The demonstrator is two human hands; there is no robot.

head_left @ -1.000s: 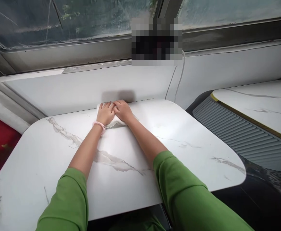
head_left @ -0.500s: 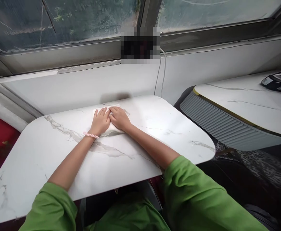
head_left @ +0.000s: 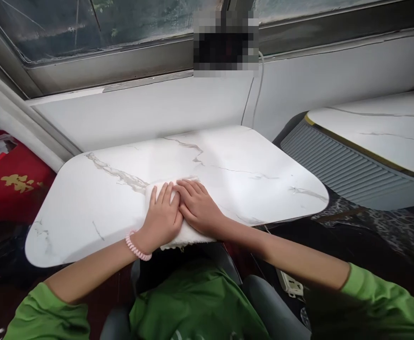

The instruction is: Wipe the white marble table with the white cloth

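Moved: both hands and cloth (head_left: pixel 184 238) have slid from the table's (head_left: pixel 97 208) far side to its near edge.
Cloth: white, folded, slightly overhanging the edge.
Left hand (head_left: pixel 162 219): flat, pressing cloth.
Right hand (head_left: pixel 200 210): flat, pressing cloth.

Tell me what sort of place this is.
Probably a booth by a window in a café or eatery: a marble-look table sits under a grimy window, a second matching table stands alongside, and both hands press a white cloth on it.

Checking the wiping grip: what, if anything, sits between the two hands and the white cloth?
Nothing visible. The left hand and right hand lie flat, directly on the cloth, at the table's near edge.
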